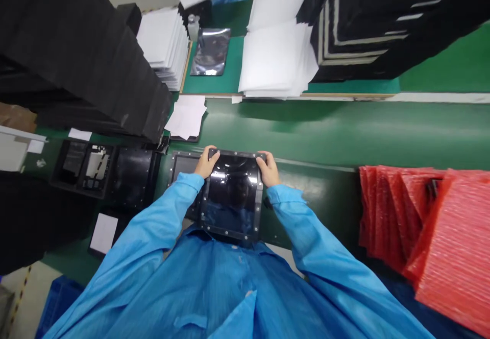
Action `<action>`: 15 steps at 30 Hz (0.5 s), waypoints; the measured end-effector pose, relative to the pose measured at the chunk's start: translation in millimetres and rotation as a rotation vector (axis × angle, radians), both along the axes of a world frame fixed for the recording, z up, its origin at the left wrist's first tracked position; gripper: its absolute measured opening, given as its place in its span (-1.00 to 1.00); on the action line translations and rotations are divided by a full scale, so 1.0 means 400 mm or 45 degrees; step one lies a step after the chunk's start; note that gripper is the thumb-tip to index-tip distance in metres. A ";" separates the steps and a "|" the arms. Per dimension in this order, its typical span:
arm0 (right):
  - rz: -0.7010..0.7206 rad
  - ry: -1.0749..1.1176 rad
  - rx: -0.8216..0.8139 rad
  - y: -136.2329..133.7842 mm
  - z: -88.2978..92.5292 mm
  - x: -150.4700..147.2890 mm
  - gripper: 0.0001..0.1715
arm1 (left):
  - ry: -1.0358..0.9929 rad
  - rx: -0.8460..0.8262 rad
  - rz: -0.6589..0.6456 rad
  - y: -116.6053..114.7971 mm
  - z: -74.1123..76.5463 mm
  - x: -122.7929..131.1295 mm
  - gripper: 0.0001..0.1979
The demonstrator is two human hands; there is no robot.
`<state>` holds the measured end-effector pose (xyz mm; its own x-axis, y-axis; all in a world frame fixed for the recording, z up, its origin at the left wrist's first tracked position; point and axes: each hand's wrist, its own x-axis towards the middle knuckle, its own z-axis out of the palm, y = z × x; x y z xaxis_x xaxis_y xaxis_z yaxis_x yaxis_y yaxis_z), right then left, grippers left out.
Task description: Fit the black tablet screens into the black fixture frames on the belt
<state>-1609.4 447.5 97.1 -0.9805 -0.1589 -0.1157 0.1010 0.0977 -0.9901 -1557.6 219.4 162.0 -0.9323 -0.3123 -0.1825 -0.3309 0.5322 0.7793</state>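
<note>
Both the left hand and right hand curl over the top edge of a glossy black panel, apparently screw-framed.

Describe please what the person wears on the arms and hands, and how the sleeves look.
Both arms are covered by long, loose sleeves of a light blue work coat: the left sleeve and the right sleeve. They look smooth and plain, with no visible markings. The left hand and the right hand are bare, without gloves.
</note>
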 end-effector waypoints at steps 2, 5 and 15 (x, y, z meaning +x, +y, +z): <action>-0.022 0.049 0.045 -0.003 0.001 0.002 -0.59 | -0.022 -0.087 0.036 0.012 0.013 0.001 -0.66; -0.007 0.095 0.116 -0.011 0.005 -0.008 -0.59 | -0.058 -0.434 -0.014 0.050 0.052 0.060 -0.49; 0.081 0.855 0.788 -0.041 0.097 0.038 -0.67 | 0.314 -0.805 -1.347 0.095 0.002 0.509 -0.70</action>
<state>-1594.0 431.3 135.9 -0.8640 -0.3142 0.3934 -0.5009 0.6163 -0.6077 -1354.0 257.4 163.0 -0.7673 0.6385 -0.0597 0.6030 0.7501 0.2716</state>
